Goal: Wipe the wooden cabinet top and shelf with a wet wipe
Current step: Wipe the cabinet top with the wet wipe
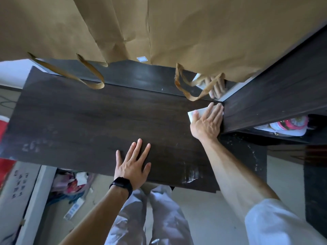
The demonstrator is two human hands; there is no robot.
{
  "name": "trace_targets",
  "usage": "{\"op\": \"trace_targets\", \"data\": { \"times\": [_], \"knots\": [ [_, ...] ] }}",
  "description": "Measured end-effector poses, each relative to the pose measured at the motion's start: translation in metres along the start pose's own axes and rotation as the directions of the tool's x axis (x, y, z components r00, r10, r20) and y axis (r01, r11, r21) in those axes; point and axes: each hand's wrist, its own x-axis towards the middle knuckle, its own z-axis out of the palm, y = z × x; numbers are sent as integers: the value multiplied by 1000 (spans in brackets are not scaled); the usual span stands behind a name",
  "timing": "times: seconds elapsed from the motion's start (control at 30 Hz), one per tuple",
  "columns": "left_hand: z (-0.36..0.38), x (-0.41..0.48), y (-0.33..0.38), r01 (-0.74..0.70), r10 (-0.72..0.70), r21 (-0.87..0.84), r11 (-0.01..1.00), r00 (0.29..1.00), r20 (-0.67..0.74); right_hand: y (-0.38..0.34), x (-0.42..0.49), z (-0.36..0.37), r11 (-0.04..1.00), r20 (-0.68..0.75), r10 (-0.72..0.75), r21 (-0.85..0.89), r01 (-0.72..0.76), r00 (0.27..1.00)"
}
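Just under paper bags (194,32), straight right fingers (214,112) press wet wipe (192,115); left fingers (136,149) splayed.

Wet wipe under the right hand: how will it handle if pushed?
Probably floppy: the wet wipe lies flat under the right hand, fingers straight. Likely light, sliding easily on the smooth cabinet top; its exposed corner may fold.

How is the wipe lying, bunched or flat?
Flat: the wet wipe lies on the cabinet top under the right hand, fingers straight.
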Motion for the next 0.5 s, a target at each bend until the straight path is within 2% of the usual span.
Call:
{"op": "trace_targets", "data": {
  "times": [0.1, 0.2, 0.37, 0.5],
  "knots": [
    [2, 0, -5, -31, 31, 4, 1000, 999, -14, -6, -17, 5, 995, 3, 91, 44, -91, 996],
    [3, 0, -8, -65, 65, -15, 998, 998, -14, -18, -79, 22, 970, 63, 223, 86, -228, 973],
    [0, 2, -22, -161, 160, 51, 986, 987, 23, -10, -195, 57, 990, 28, 141, 20, -142, 990],
    [-4, 3, -38, -238, 234, 97, 966, 971, 46, 26, -247, 69, 984, 4, 177, -15, -177, 984]
  ]
}}
